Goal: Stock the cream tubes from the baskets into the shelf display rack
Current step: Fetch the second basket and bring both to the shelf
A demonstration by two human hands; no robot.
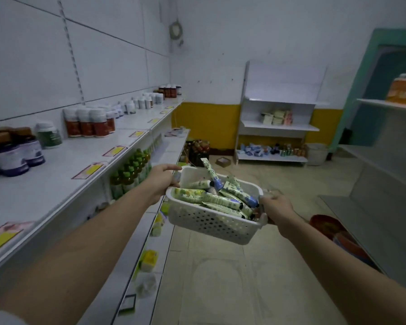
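A white perforated plastic basket [211,222] hangs in the air in front of me, tilted a little. It holds several green and white cream tubes [217,198] with dark caps; one tube [210,172] sticks up at the far side. My left hand [163,178] grips the basket's left rim. My right hand [275,204] grips its right handle. The long white shelf rack [63,160] runs along the wall to my left.
Jars and bottles [87,121] stand on the left rack's top shelf, green bottles [131,170] on a lower one. A small white shelf unit [279,127] stands against the far wall. Grey shelves [384,179] line the right side. A red and orange stool [331,227] sits low on the right. Tiled floor lies between.
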